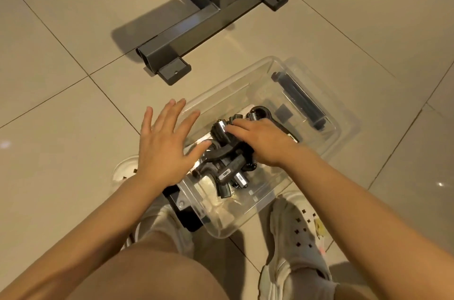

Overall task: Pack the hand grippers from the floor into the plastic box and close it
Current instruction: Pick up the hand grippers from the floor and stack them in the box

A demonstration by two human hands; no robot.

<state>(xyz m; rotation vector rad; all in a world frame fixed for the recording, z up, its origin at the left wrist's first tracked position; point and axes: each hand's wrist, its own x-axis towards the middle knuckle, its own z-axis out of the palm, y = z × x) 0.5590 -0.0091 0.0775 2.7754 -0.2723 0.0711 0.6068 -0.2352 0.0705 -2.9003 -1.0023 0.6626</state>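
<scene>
So the black spring-loaded hand grippers (222, 162) are piled in the clear plastic box (326, 152) on the beige tiled floor (61, 78), no lid on it. Right hand (260, 141) rests on top of the pile, fingers curled over one gripper. Left hand (167, 137) hovers flat over the box's left rim, fingers spread, holding nothing. Grey metal stand base (196, 22) sits behind.
</scene>
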